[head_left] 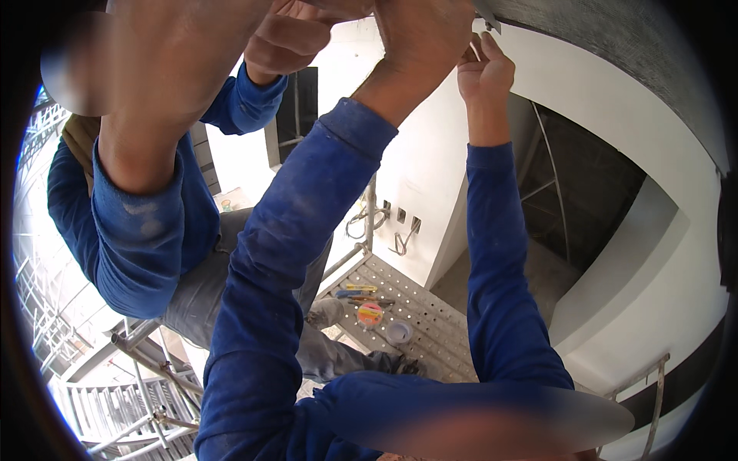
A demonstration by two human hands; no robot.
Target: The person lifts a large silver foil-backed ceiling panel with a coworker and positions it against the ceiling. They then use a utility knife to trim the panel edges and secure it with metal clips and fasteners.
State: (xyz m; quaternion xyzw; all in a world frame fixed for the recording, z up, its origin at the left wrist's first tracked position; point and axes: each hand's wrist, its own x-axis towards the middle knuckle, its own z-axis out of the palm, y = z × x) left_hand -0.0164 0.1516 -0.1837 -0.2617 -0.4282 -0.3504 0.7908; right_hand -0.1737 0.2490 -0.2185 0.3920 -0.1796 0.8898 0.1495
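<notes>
Both my arms, in blue sleeves, reach up from the lower edge. My left hand (427, 34) is raised at the top of the picture, and its fingers run out of view. To its right, my right hand (487, 73) has its fingers bent together beside a small metal piece (488, 17) under a dark grey surface (630, 58). What those fingers hold is hidden. Close on the left a co-worker in blue also reaches up. The co-worker's curled hand (288, 38) is near my left hand; their other forearm (181, 69) is cut off at the top.
A perforated metal platform (438, 323) lies below, carrying a red-and-yellow round tub (370, 314), a whitish cup (399, 332) and several hand tools (357, 293). Loose cables (401, 244) hang from a white wall (419, 177). Scaffold tubes (157, 369) stand at lower left; a rail (657, 399) at lower right.
</notes>
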